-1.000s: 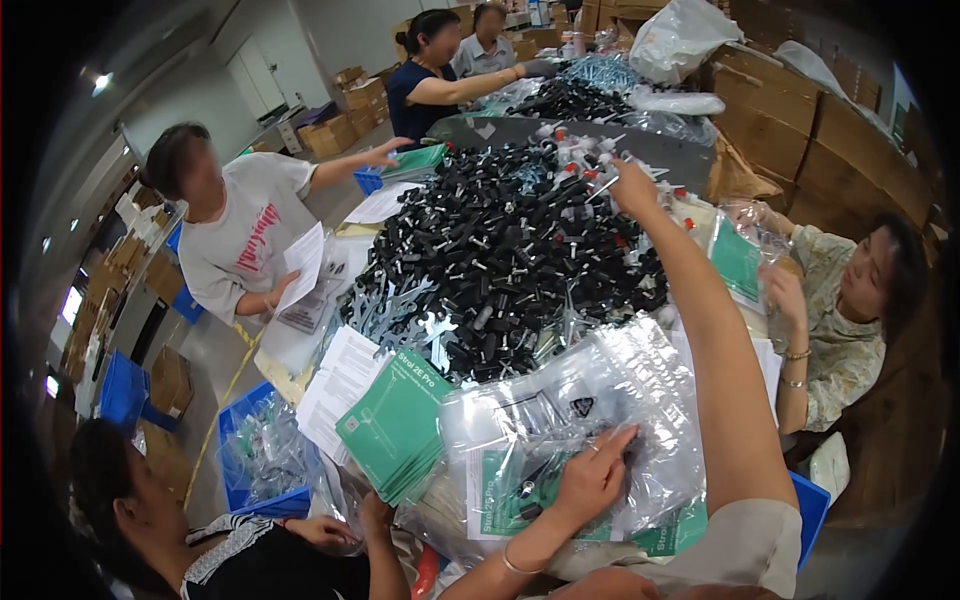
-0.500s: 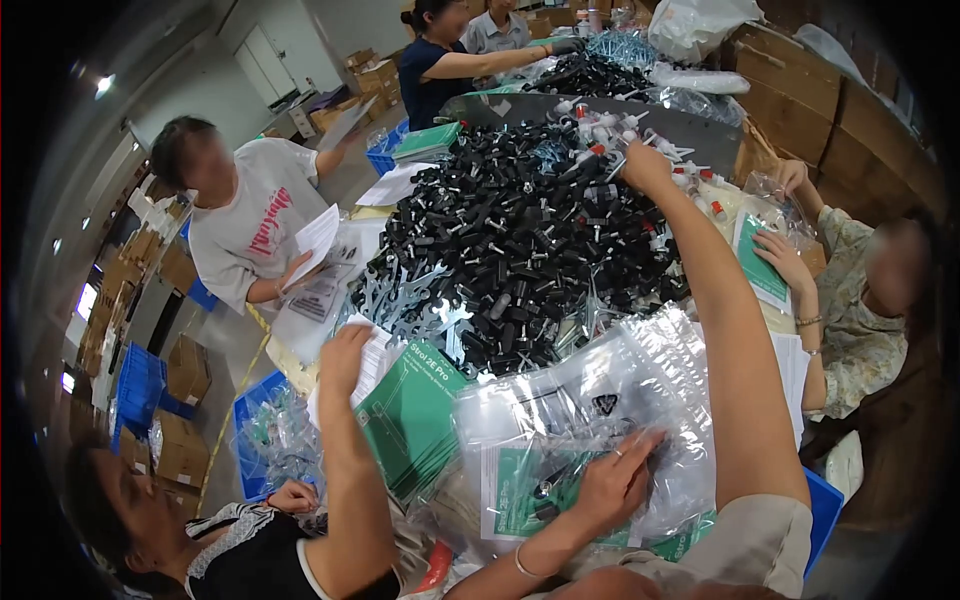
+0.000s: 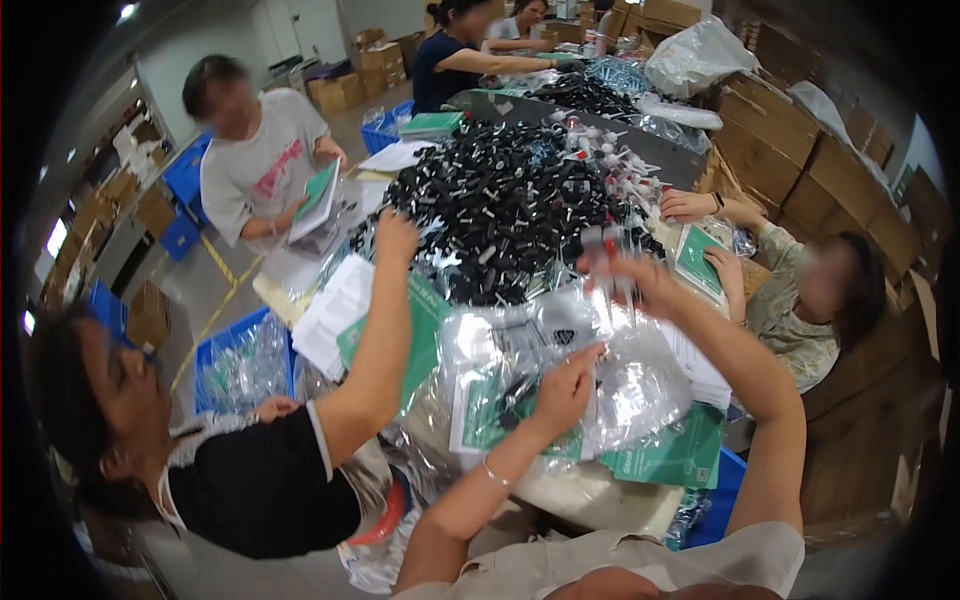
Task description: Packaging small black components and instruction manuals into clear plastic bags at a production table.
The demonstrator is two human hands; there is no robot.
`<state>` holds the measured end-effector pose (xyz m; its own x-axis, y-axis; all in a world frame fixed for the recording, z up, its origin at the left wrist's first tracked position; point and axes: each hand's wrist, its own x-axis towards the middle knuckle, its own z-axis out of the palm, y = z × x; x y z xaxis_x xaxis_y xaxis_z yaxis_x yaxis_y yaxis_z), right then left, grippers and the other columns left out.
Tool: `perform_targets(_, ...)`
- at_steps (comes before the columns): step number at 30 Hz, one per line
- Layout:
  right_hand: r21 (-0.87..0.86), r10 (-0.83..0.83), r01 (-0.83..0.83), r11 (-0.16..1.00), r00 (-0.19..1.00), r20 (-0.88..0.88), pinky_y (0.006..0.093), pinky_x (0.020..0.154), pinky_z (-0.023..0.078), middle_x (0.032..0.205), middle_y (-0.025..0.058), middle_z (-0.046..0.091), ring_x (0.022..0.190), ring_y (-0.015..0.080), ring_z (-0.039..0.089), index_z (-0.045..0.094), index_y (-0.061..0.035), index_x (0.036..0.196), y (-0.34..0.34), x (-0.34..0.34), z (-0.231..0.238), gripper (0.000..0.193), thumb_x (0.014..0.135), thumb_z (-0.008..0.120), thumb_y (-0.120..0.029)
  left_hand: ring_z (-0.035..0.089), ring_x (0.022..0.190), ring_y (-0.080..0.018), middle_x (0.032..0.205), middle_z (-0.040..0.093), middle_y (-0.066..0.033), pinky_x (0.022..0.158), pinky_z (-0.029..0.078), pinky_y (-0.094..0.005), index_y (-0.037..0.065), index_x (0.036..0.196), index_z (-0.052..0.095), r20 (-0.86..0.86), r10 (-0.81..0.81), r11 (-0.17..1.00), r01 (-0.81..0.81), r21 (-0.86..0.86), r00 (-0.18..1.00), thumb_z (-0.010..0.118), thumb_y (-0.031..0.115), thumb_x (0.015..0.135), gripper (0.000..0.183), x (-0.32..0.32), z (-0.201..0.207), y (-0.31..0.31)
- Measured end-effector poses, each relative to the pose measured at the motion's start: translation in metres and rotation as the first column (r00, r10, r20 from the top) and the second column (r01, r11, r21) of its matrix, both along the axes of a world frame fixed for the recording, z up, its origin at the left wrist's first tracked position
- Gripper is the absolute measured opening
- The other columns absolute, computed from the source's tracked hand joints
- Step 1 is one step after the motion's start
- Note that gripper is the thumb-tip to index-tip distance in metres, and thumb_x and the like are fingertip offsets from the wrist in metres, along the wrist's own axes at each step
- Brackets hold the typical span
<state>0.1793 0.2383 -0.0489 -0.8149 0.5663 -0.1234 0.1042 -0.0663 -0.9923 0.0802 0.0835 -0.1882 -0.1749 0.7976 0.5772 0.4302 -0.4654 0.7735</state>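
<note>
Nearest: your left hand [image 3: 567,395] lies on the clear bags [image 3: 640,400], index finger stretched out, the others bent. Can't tell whether it pinches the film. Plastic looks thin and slick; press with a broad contact and lift one layer at its edge, since bent fingertips could catch two. Under the film beside that hand, a green booklet [image 3: 483,405] and dark parts [image 3: 517,390]; go lightly there, or the cover may crease.

A little farther: your right hand [image 3: 650,285], above the bags' far end, fingers closed around what look like small bottles [image 3: 604,243]. Blur hides how many; check the count while they sit in your fingers. Best gripped by the bodies, slim nozzles angled clear of the film, which they might snag.

Their look: pale, tapering to white tips, touches of red, all smeared.

Beyond: the heap of black parts [image 3: 490,215]. At its left, a co-worker's hand [image 3: 398,238] over metal wrenches [image 3: 432,247]; leave it room.

Farthest noted: loose bottles [image 3: 630,165] along the heap's far right side, whitish, pointed, some red-capped, lying every which way.
</note>
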Motion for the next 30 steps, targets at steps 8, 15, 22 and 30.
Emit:
perform_targets(8,-0.227,0.025,0.046,0.973,0.954,0.300,0.0190,0.043,0.032,0.081,0.0019,0.064,0.061,0.0063,0.053,0.061,-0.0107,0.108,-0.088,0.067,-0.038,0.034,0.080,0.060,-0.031,0.061,0.086,-0.0354,0.113,0.056,-0.0216,0.068,0.049,-0.0422,0.001,0.123,0.047,0.062,0.107,0.994,-0.109,0.018,0.992,0.049,0.004,0.078,0.045,0.002,0.052,-0.003)
perform_targets(15,-0.189,0.105,-0.026,0.982,0.900,0.423,0.0286,0.065,0.048,0.088,0.0116,0.064,0.079,0.0147,0.060,0.060,-0.0032,0.106,-0.121,0.036,-0.054,0.027,0.086,0.052,-0.019,0.066,0.078,-0.0283,0.138,0.037,-0.0222,0.062,0.052,-0.0397,-0.004,0.131,0.036,-0.538,0.108,0.987,-0.155,-0.042,0.836,0.059,0.010,0.071,0.066,0.049,0.114,-0.046)
perform_targets(22,0.031,0.131,-0.161,0.986,0.885,0.447,0.0299,0.068,0.048,0.089,0.0128,0.064,0.081,0.0166,0.060,0.060,-0.0022,0.107,-0.110,0.046,-0.040,0.029,0.086,0.052,-0.021,0.062,0.071,-0.0284,0.139,0.034,-0.0262,0.060,0.049,-0.0421,-0.008,0.129,0.039,-0.464,0.246,0.969,-0.204,0.140,0.851,0.049,0.006,0.071,0.060,0.057,0.109,-0.057)
perform_targets(30,0.254,0.153,-0.302,0.919,0.866,0.476,0.0313,0.071,0.048,0.091,0.0141,0.063,0.083,0.0188,0.060,0.059,-0.0012,0.108,-0.117,0.049,-0.040,0.030,0.087,0.052,-0.022,0.061,0.071,-0.0279,0.142,0.032,-0.0204,0.073,0.041,-0.0484,-0.005,0.129,0.039,-0.433,0.256,0.967,-0.226,0.120,0.864,0.050,0.007,0.070,0.061,0.062,0.098,-0.056)
